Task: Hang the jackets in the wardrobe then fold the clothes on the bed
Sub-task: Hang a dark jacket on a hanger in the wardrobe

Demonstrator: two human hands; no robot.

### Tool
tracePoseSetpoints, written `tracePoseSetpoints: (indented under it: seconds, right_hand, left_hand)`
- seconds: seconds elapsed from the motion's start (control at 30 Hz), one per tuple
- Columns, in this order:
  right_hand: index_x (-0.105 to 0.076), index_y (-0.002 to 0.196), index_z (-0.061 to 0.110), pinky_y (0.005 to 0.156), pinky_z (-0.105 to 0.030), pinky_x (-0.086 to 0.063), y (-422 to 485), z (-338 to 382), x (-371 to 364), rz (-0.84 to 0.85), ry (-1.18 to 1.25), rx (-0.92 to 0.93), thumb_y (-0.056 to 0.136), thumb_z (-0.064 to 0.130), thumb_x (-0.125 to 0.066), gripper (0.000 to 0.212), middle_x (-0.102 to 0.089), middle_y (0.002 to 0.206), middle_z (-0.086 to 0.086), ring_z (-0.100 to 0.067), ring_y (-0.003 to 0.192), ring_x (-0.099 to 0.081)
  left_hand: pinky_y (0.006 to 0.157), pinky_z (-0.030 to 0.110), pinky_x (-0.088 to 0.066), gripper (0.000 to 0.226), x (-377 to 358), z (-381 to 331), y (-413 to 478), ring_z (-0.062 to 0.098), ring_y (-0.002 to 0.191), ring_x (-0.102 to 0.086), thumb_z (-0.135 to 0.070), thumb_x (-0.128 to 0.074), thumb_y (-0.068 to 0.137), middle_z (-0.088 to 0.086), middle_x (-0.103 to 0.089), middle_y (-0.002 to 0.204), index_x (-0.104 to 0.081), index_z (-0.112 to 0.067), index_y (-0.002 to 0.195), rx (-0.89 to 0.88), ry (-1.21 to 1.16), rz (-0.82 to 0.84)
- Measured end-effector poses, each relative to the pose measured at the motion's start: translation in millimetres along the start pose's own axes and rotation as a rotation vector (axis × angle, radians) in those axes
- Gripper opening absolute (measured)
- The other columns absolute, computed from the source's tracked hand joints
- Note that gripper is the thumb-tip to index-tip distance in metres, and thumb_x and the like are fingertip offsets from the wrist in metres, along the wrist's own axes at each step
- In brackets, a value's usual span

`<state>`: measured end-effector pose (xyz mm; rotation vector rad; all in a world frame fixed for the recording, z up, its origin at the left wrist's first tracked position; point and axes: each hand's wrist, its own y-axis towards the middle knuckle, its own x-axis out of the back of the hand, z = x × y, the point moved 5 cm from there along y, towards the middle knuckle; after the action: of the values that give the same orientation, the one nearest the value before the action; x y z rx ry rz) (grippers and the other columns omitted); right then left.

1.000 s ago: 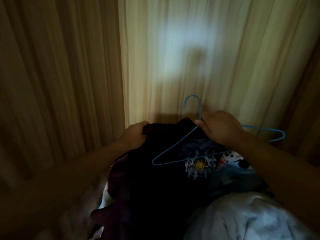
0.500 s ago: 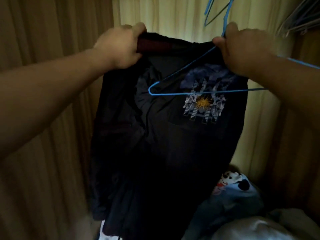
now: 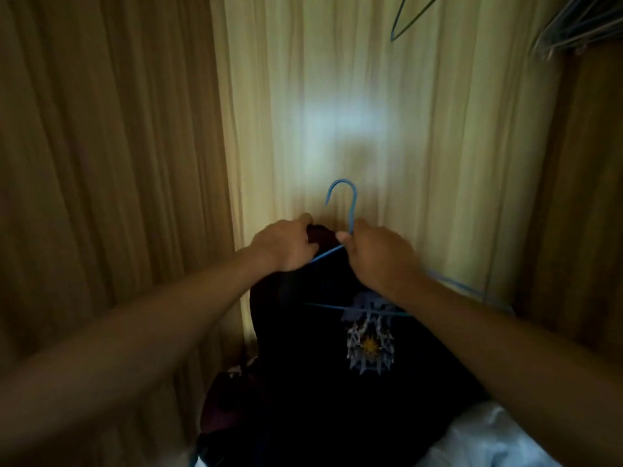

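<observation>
A person is gripping a dark jacket (image 3: 313, 365) by its collar, left hand (image 3: 286, 246) fingers curled round the fabric, while the right hand (image 3: 379, 256), just beside it, is clutching a blue hanger (image 3: 352, 210) at the neck. The hook is pointing up, the jacket is hanging below the 2 hands, and spare hangers (image 3: 573, 26) are waiting high right.

Spare blue wire hanger (image 3: 393, 32) hung at top, right of centre, w/ only its lower part in frame. Bunch of grey wire hangers (image 3: 569, 32) sat in top-right corner, blurred, no. unclear. Pale glare patch (image 3: 350, 119) lay mid-frame on lighter wood-grain panel (image 3: 286, 79); darker panel (image 3: 101, 163) stood to its left. White fabric (image 3: 488, 439) at btm right, poss. bedding.
</observation>
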<state>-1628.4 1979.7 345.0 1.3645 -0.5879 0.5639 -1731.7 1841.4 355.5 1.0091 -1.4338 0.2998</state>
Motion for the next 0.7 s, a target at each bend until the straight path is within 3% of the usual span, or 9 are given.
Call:
tracePoseSetpoints:
  seconds: [0.13, 0.23, 0.3, 0.33, 0.4, 0.5, 0.6, 0.7]
  right_hand:
    - [-0.047, 0.088, 0.016, 0.051, -0.032, -0.033, -19.1, 22.3, -27.8, 0.123, 0.164, -0.022, 0.108, 0.043, -0.035, 0.035, -0.044, 0.065, 0.004, -0.016, 0.055, -0.044]
    - [-0.048, 0.086, 0.014, 0.054, -0.038, -0.036, -23.5, 24.6, -27.5, 0.137, 0.324, -0.024, 0.107, 0.042, -0.039, 0.036, -0.05, 0.069, 0.001, -0.019, 0.06, -0.048]
    - [-0.049, 0.082, 0.01, 0.061, -0.042, -0.041, -25.5, 22.7, -23.8, 0.103, 0.409, -0.019, 0.106, 0.04, -0.045, 0.038, -0.055, 0.071, -0.006, -0.026, 0.066, -0.054]
    - [-0.05, 0.081, 0.008, 0.063, -0.042, -0.042, -25.4, 19.9, -23.2, 0.089, 0.449, -0.031, 0.105, 0.038, -0.047, 0.039, -0.057, 0.072, -0.009, -0.027, 0.067, -0.056]
    - [-0.053, 0.083, 0.003, 0.064, -0.039, -0.042, -23.7, 14.0, -25.1, 0.082, 0.515, -0.079, 0.104, 0.036, -0.051, 0.04, -0.058, 0.075, -0.013, -0.025, 0.068, -0.055]
    - [-0.052, 0.083, 0.016, 0.066, -0.034, -0.043, -25.2, 14.3, -29.4, 0.075, 0.679, -0.145, 0.101, 0.027, -0.059, 0.022, -0.061, 0.078, -0.011, -0.017, 0.069, -0.054]
    - [-0.046, 0.08, 0.028, 0.071, -0.033, -0.047, -30.7, 23.7, -35.2, 0.12, 0.769, -0.105, 0.098, 0.015, -0.062, 0.027, -0.063, 0.081, -0.007, -0.016, 0.071, -0.057]
    - [-0.055, 0.074, 0.029, 0.076, -0.03, -0.042, -24.8, 4.5, -31.9, 0.214, 0.787, -0.121, 0.096, 0.008, -0.063, 0.032, -0.059, 0.078, 0.007, -0.006, 0.074, -0.053]
  left_hand:
    - [0.069, 0.031, -0.04, 0.029, -12.0, -5.7, -9.5, 0.027, 0.096, -0.063, -0.039, -0.058, 0.093, 0.006, -0.066, 0.111, -0.054, -0.022, 0.115, -0.048, -0.194, -0.032]
    - [0.076, 0.029, -0.044, 0.024, -19.7, 6.5, -20.3, 0.017, 0.096, -0.059, -0.025, -0.062, 0.091, 0.006, -0.064, 0.106, -0.06, -0.021, 0.115, -0.087, -0.413, 0.075]
    - [0.089, 0.029, -0.044, 0.025, -21.4, 13.6, -28.5, 0.015, 0.109, -0.049, -0.019, -0.061, 0.09, 0.012, -0.052, 0.113, -0.062, -0.017, 0.116, -0.127, -0.389, 0.111]
    - [0.093, 0.028, -0.044, 0.025, -20.8, 16.0, -32.7, 0.014, 0.114, -0.045, -0.021, -0.062, 0.089, 0.009, -0.047, 0.116, -0.062, -0.018, 0.115, -0.15, -0.371, 0.105]
    - [0.088, 0.029, -0.047, 0.028, -19.4, 14.3, -42.9, 0.015, 0.108, -0.055, -0.033, -0.062, 0.082, 0.002, -0.054, 0.112, -0.058, -0.026, 0.109, -0.216, -0.392, 0.09]
    - [0.08, 0.032, -0.051, 0.043, -21.6, 0.2, -54.3, 0.013, 0.094, -0.064, -0.056, -0.065, 0.082, -0.012, -0.064, 0.103, -0.048, -0.035, 0.116, -0.326, -0.219, 0.012]
    - [0.075, 0.039, -0.052, 0.038, -29.5, -6.0, -57.1, 0.024, 0.093, -0.065, -0.058, -0.053, 0.095, -0.003, -0.066, 0.103, -0.046, -0.029, 0.118, -0.369, 0.008, -0.081]
    - [0.075, 0.042, -0.051, 0.04, -38.8, 13.0, -59.9, 0.034, 0.102, -0.064, -0.053, -0.04, 0.102, 0.007, -0.065, 0.118, -0.042, -0.021, 0.125, -0.304, 0.169, -0.07]
